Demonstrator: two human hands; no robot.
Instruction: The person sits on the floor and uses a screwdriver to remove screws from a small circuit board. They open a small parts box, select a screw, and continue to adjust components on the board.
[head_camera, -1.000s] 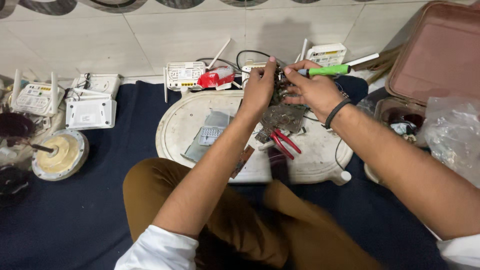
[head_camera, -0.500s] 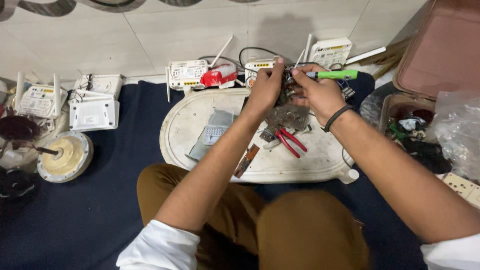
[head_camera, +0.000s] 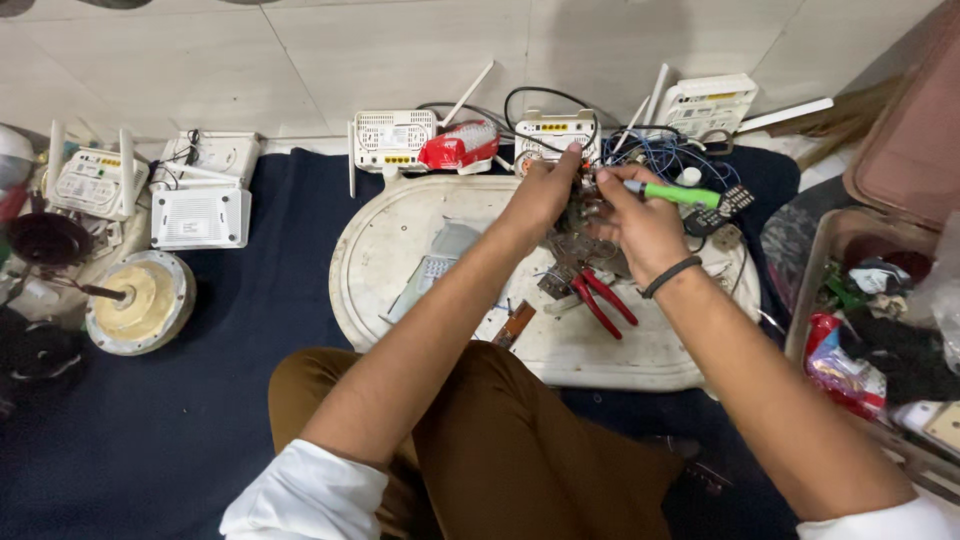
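Note:
My left hand (head_camera: 545, 190) grips the top of a small circuit board assembly (head_camera: 580, 235) held above a white oval tray (head_camera: 400, 240). My right hand (head_camera: 640, 225) holds a green-handled screwdriver (head_camera: 675, 193), its tip pointing left at the board beside my left fingers. A black band sits on my right wrist. Red-handled pliers (head_camera: 600, 298) lie on the tray just below the board. A grey flat device (head_camera: 430, 270) rests on the tray to the left.
Several white routers (head_camera: 200, 215) line the tiled wall (head_camera: 300, 60) and the dark blue cloth (head_camera: 250, 330). A red object (head_camera: 458, 148) lies by the tray. A round cream disc (head_camera: 140, 300) sits left. An open case (head_camera: 870, 300) with clutter stands right. Blue wires (head_camera: 660, 155) tangle behind.
The view has shifted slightly; both hands stay on the board and screwdriver, with the screwdriver tip held at the board's top.

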